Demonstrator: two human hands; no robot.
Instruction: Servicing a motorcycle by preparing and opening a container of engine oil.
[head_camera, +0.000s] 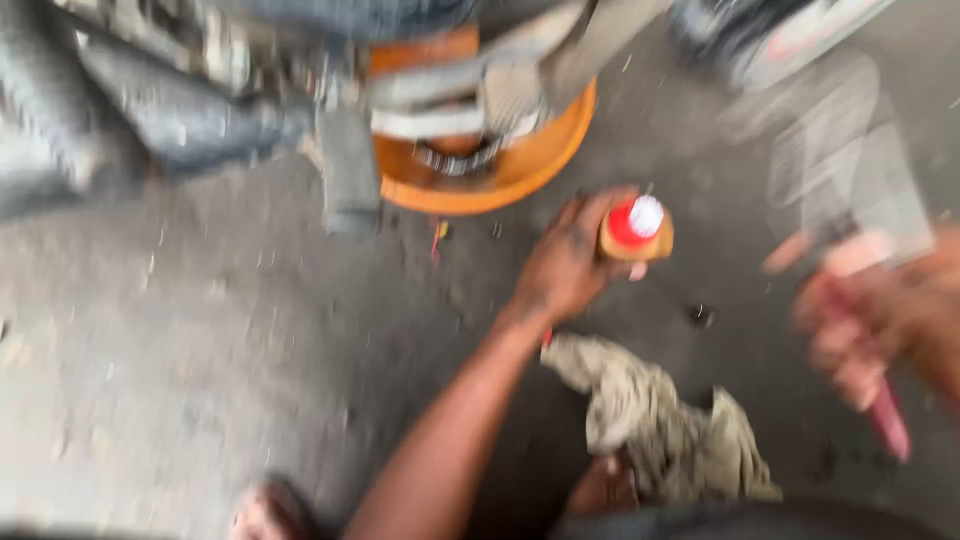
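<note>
My left hand (565, 262) is stretched forward over the concrete floor and grips a small can or bottle (634, 230) with a red cap and a white tip. My right hand (875, 310) is at the right edge, heavily blurred, closed around a thin reddish-pink tool (888, 418) that points down. A clear plastic sheet or bag (850, 170) shows as a blur just above that hand; whether the hand touches it I cannot tell.
An orange basin (530, 165) stands ahead with metal parts in it. Grey machine parts (180, 110) lie at the upper left. A dirty crumpled rag (660, 420) lies on the floor by my left forearm. A foot (270, 512) shows at the bottom.
</note>
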